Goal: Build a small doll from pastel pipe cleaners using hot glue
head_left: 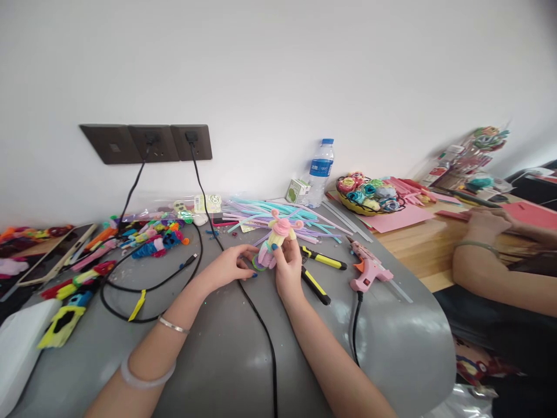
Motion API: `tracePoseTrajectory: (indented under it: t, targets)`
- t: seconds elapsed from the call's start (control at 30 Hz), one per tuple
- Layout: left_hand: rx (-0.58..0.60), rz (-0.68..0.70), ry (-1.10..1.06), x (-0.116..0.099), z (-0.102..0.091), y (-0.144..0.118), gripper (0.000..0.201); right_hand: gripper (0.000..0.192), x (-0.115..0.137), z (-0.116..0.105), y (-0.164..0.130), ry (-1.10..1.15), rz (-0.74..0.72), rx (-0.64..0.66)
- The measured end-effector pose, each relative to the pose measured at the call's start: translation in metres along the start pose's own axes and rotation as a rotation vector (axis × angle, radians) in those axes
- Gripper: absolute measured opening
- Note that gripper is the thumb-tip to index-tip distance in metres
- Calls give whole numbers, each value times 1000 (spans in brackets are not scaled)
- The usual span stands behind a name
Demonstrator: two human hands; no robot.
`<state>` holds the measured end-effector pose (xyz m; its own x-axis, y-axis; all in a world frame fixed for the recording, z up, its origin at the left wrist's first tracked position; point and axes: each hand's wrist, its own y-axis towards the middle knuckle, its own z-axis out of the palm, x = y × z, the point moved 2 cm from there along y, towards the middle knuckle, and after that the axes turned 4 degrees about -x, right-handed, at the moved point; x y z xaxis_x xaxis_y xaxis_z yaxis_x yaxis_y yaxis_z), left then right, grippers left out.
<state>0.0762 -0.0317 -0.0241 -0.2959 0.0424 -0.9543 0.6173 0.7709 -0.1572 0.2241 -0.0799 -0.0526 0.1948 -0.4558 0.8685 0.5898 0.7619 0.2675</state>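
A fuzzy pipe-cleaner doll point(278, 238) stands up above the grey table, with a pink top, two round pink knobs, a pale yellow middle and a lilac, mint and green lower part. My right hand point(288, 267) grips it from the right, thumb across its front. At its lower left end is my left hand point(232, 264), fingers curved and thumb below, with the tips at the green and purple edge. Behind the doll lies a spread of turquoise and lilac pipe cleaners point(300, 215). Yellow-and-black pliers point(324, 259) rest just right of my right hand.
A pink glue gun point(369, 270) with a black cord lies at the right. Black cables point(256, 313) cross the table. Colourful pipe-cleaner pieces point(156, 241) cover the left. A water bottle point(321, 171) stands by the wall. A co-worker's hand point(487, 223) is at the adjoining wooden table.
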Motion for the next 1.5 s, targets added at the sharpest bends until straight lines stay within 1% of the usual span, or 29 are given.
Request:
tracePoseTrajectory:
  t: [0.1,0.2,0.27,0.4,0.47,0.53,0.77,0.93,1.07,1.23,1.33,1.37,1.5]
  targets:
    - [-108,101,243,1,5,2,43,47,0,1,0,-6,1,-1]
    - [-193,183,370,2,9,3,27,47,0,1,0,-17,-3,-16]
    - [-199,192,386,2,10,3,20,46,0,1,0,-29,-7,-3]
    - [-187,173,370,1,8,3,25,37,2,2,0,-41,-25,29]
    - [-177,169,362,0,8,3,23,36,3,3,0,-38,-31,46]
    - [-162,166,365,-1,7,3,20,36,5,4,-1,-33,-31,75]
    - [-165,151,420,0,8,3,12,23,8,7,-2,-51,-23,177]
    - [-173,149,424,-2,8,2,14,22,9,10,-3,-76,-26,238]
    - [-175,158,419,-4,8,2,16,24,8,9,-3,-71,-30,256]
    - [-123,121,425,-3,6,0,13,30,6,7,-3,-97,-7,258]
    - [-65,81,378,-3,1,-2,24,32,6,7,-3,-111,7,266]
    - [-63,82,354,-4,-1,-3,29,33,6,7,-3,-110,14,268]
    - [-132,173,260,-13,-12,-6,42,33,7,6,-3,-111,36,258]
